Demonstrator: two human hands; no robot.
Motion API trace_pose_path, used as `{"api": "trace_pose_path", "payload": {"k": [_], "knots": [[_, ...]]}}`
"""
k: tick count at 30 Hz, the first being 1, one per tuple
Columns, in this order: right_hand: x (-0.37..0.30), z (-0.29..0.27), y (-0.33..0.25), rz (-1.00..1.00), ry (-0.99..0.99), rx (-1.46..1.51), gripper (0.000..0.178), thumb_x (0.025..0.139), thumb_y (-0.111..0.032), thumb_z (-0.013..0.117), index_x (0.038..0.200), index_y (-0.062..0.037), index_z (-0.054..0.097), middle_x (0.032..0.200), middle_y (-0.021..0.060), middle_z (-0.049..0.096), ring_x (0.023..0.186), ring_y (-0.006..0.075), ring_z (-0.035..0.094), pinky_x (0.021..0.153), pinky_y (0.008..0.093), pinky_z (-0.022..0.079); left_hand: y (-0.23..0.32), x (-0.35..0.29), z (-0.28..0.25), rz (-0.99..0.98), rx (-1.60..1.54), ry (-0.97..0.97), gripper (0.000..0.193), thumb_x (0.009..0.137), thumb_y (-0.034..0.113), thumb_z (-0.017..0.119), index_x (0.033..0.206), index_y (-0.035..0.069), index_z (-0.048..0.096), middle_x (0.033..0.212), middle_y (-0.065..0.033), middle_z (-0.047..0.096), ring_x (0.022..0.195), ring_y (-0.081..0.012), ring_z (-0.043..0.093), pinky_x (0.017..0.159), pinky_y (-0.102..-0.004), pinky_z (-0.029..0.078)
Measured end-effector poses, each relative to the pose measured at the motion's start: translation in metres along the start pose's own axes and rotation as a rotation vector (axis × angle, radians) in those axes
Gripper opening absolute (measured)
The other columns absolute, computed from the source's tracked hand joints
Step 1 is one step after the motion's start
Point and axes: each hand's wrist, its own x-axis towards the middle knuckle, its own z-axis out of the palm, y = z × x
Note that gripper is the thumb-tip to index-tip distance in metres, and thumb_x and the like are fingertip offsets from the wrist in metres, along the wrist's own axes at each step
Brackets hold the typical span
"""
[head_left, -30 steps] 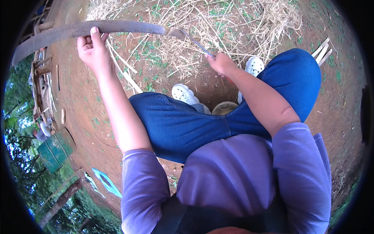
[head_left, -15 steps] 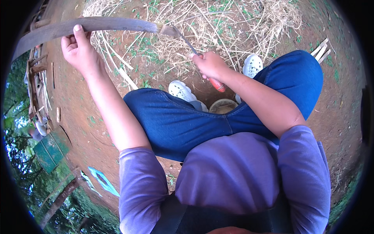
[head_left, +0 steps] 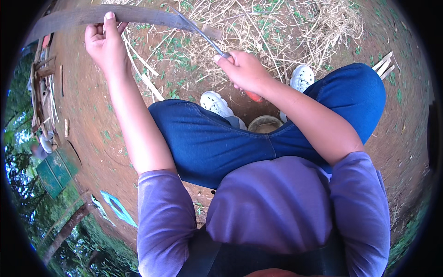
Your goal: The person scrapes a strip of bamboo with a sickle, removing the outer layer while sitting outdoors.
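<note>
My left hand (head_left: 108,46) grips a long, flat, grey-brown strip (head_left: 143,15), bamboo by its look, thumb on the near side and fingers behind. The strip runs across the top of the view, and a pale scraped patch shows near its right end. In my right hand (head_left: 247,71) is a knife (head_left: 206,37) with a narrow dark blade, its red handle (head_left: 254,96) partly hidden under the palm. The blade slants up and left across the strip near that pale end; whether it bites into the strip, I cannot tell.
Pale shavings (head_left: 318,27) cover the ground ahead. White clogs (head_left: 215,102) are on my feet, with a round pale object (head_left: 265,123) between them. Cut slats (head_left: 382,63) lie at right. On the left are a green panel (head_left: 56,173), blue plastic (head_left: 118,207) and stacked wood (head_left: 44,71).
My left hand and the strip have shifted up and slightly right. The knife blade has moved from the strip's right end to farther left across it, with my right hand slightly higher.
</note>
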Motion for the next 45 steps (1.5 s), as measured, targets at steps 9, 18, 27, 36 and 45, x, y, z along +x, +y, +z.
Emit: {"api": "trace_pose_path", "payload": {"k": [9, 18, 27, 36, 45], "knots": [[0.040, -0.012, 0.127, 0.518, -0.107, -0.030, 0.060, 0.106, -0.049, 0.044, 0.107, 0.0071, 0.065, 0.072, 0.0119, 0.062, 0.059, 0.0212, 0.061, 0.058, 0.0389, 0.052, 0.003, -0.005, 0.000, 0.020, -0.025, -0.079, 0.020, 0.101, 0.010, 0.063, 0.114, -0.004, 0.058, 0.115, -0.0189, 0.070, 0.098, -0.0197, 0.071, 0.087, -0.0344, 0.062], [0.025, -0.004, 0.060, 0.348, -0.047, -0.102, 0.052, 0.101, -0.048, 0.051, 0.085, -0.0028, 0.072, 0.061, 0.0083, 0.066, 0.061, 0.0211, 0.068, 0.068, 0.0387, 0.056, 0.002, -0.002, -0.008, 0.022, -0.028, -0.038, 0.019, 0.100, 0.009, 0.064, 0.113, -0.004, 0.059, 0.110, -0.0141, 0.070, 0.095, -0.0180, 0.071, 0.088, -0.0334, 0.061], [0.044, -0.010, 0.096, 0.385, -0.089, 0.080, 0.050, 0.100, -0.046, 0.058, 0.090, 0.0029, 0.062, 0.063, 0.0048, 0.060, 0.051, 0.0159, 0.062, 0.052, 0.0307, 0.053, 0.002, 0.000, -0.002, 0.029, -0.018, -0.066, 0.023, 0.101, 0.010, 0.063, 0.118, -0.004, 0.058, 0.118, -0.0184, 0.069, 0.104, -0.0211, 0.070, 0.092, -0.0358, 0.060], [0.041, -0.012, 0.085, 0.346, -0.008, -0.177, 0.041, 0.096, -0.042, 0.061, 0.083, -0.0049, 0.074, 0.072, 0.0105, 0.071, 0.068, 0.0241, 0.071, 0.074, 0.0389, 0.056, 0.007, -0.002, 0.003, -0.019, -0.077, -0.007, 0.019, 0.101, 0.009, 0.062, 0.115, -0.004, 0.058, 0.111, -0.0158, 0.071, 0.102, -0.0186, 0.069, 0.091, -0.0349, 0.058], [0.021, 0.015, 0.054, -0.037, 0.023, 0.339, 0.033, 0.101, -0.021, 0.061, 0.126, -0.0007, 0.055, 0.072, 0.0037, 0.063, 0.054, 0.0134, 0.061, 0.049, 0.0327, 0.049, 0.003, -0.006, 0.004, -0.187, -0.123, -0.024, 0.035, 0.107, 0.018, 0.052, 0.136, -0.001, 0.044, 0.120, -0.0153, 0.068, 0.111, -0.0206, 0.064, 0.102, -0.0374, 0.049]]}}
